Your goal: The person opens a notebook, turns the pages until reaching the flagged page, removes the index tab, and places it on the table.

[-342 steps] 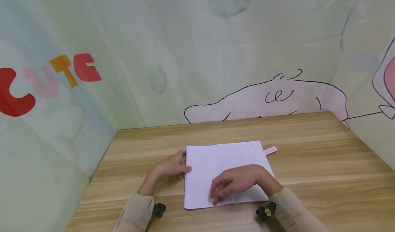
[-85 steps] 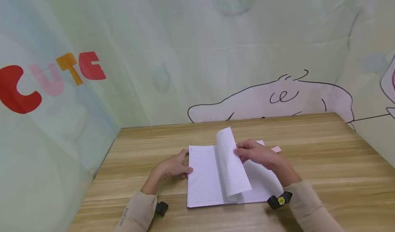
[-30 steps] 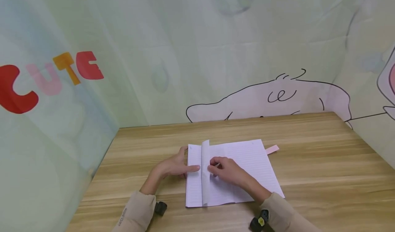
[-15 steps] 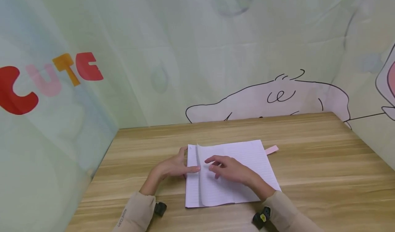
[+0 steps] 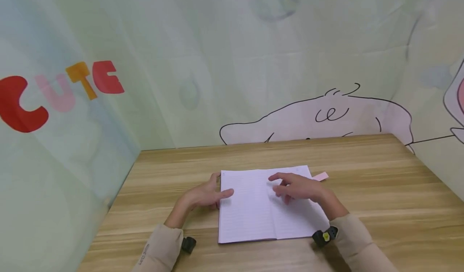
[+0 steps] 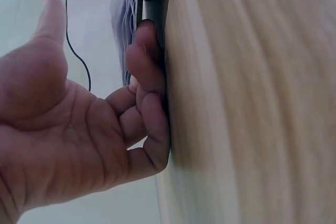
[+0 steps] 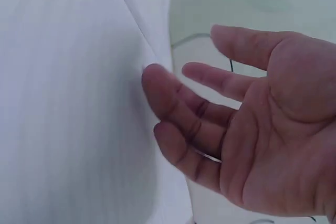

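An open notebook (image 5: 243,217) with lined white pages lies on the wooden table, both pages flat. At its left edge is my left hand (image 5: 204,194), thumb stretched over the left page. In the left wrist view that thumb stands clear of the paper, while the bent fingers (image 6: 149,77) touch the notebook's edge near the tabletop. My right hand (image 5: 298,186) hovers over the right page, holding nothing. Its fingers look relaxed and slightly bent in the right wrist view, close to the page (image 7: 63,103). A pink strip (image 5: 320,176) sticks out from the notebook's right side.
The wooden table (image 5: 174,163) runs to a printed cloth backdrop (image 5: 174,62) at the back and the left. Black bands with small devices (image 5: 325,236) sit at both wrists, beside the beige sleeves.
The page that stood curled near the left side now lies flat on the left. My right hand has let it go and moved right. My left thumb has lifted; that hand otherwise stays.
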`<act>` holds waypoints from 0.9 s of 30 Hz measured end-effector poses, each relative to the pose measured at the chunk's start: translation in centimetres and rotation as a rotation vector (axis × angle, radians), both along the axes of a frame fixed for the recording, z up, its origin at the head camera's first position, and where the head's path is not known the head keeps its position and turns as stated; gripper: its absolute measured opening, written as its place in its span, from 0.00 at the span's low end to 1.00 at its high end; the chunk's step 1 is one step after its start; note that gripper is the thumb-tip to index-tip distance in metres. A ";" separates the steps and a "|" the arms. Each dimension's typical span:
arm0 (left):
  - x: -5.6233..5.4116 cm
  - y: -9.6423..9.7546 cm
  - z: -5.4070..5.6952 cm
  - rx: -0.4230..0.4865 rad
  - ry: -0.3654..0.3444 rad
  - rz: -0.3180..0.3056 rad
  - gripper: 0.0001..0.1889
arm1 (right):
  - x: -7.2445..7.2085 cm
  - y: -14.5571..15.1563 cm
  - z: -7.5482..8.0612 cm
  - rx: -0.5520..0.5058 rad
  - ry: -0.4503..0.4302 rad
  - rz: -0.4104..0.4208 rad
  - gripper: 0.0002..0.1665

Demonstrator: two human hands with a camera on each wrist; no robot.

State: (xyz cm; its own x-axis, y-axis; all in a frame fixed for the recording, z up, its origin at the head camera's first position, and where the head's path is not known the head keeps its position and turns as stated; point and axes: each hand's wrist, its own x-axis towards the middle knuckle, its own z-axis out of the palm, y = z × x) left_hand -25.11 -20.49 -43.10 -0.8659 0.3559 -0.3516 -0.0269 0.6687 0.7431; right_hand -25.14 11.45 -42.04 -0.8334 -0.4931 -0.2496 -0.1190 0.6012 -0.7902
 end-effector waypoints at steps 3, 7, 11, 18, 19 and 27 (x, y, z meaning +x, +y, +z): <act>0.0 0.1 0.0 -0.005 -0.006 0.008 0.54 | -0.4 1.8 0.3 0.078 0.023 -0.036 0.27; 0.0 0.2 -0.1 -0.007 0.003 0.018 0.55 | -0.8 3.7 0.4 0.176 0.034 -0.120 0.28; 0.0 0.2 -0.1 -0.015 0.020 0.023 0.55 | -1.1 5.1 0.2 0.208 0.027 -0.175 0.32; -0.1 0.0 0.0 0.009 -0.015 0.014 0.57 | -1.7 6.4 -0.3 0.258 0.033 -0.240 0.45; -0.1 0.0 0.0 0.013 -0.021 0.009 0.57 | -1.8 6.5 -0.4 0.265 0.026 -0.247 0.46; -0.2 0.0 -0.1 0.012 -0.023 0.005 0.56 | -2.4 7.0 -1.4 0.271 0.014 -0.273 0.47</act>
